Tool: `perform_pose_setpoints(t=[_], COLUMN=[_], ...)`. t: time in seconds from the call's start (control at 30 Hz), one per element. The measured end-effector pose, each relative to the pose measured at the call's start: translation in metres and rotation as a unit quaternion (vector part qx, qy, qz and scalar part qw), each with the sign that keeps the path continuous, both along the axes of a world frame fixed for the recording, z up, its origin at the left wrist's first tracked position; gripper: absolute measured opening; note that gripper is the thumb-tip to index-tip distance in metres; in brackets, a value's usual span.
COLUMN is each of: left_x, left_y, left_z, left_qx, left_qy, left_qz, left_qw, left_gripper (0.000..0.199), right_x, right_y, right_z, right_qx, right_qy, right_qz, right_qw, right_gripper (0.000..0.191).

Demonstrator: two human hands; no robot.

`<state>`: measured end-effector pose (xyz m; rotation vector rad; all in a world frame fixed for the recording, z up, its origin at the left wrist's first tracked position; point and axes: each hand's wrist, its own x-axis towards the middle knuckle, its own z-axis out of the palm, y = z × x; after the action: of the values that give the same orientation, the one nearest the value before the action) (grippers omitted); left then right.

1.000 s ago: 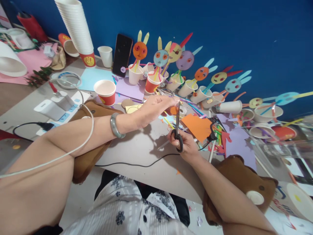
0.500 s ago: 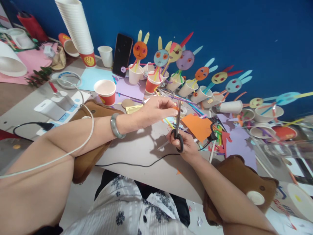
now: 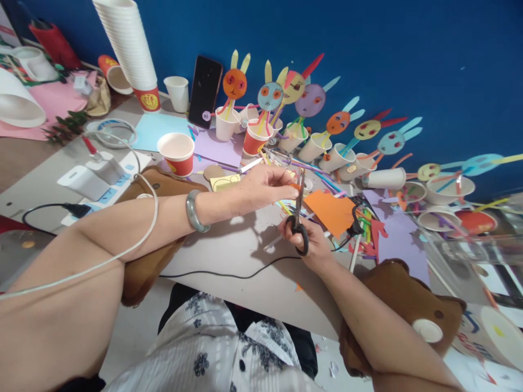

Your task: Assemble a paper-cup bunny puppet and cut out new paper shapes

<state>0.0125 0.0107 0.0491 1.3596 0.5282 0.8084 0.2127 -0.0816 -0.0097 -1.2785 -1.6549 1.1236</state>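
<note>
My left hand (image 3: 265,188), with a bangle on its wrist, pinches a small orange paper piece (image 3: 295,186) between thumb and fingertips. My right hand (image 3: 310,242) is closed round the black handles of the scissors (image 3: 301,218). Their blades point up and away, right beside the orange piece and my left fingertips. A larger orange sheet (image 3: 330,211) lies just right of the blades. Yellow paper with drawn outlines (image 3: 224,182) lies behind my left wrist.
Paper cups holding rabbit figures (image 3: 255,139) line the blue wall. A red and white cup (image 3: 176,154), a cup stack (image 3: 131,49), a phone (image 3: 205,90) and a power strip (image 3: 110,190) stand left. A black cable (image 3: 229,275) crosses the table.
My left hand has shifted very slightly down with the orange piece. The scissors are still in my right hand, their blades tilted a little differently.
</note>
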Motion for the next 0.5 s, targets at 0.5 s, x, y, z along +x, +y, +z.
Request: perform_pose_setpoints(t=[0.5], left_x=[-0.0007], left_y=[0.0014], left_z=[-0.0023], left_qx=[0.021], left_qy=[0.0], left_qz=[-0.004], left_qw=[1.0], left_gripper=[0.026], right_x=[0.0014], right_y=[-0.0003], right_z=[-0.0045], right_qx=[0.006], right_qy=[0.009], right_qz=[-0.006], right_qw=[1.0], right_gripper=[0.074])
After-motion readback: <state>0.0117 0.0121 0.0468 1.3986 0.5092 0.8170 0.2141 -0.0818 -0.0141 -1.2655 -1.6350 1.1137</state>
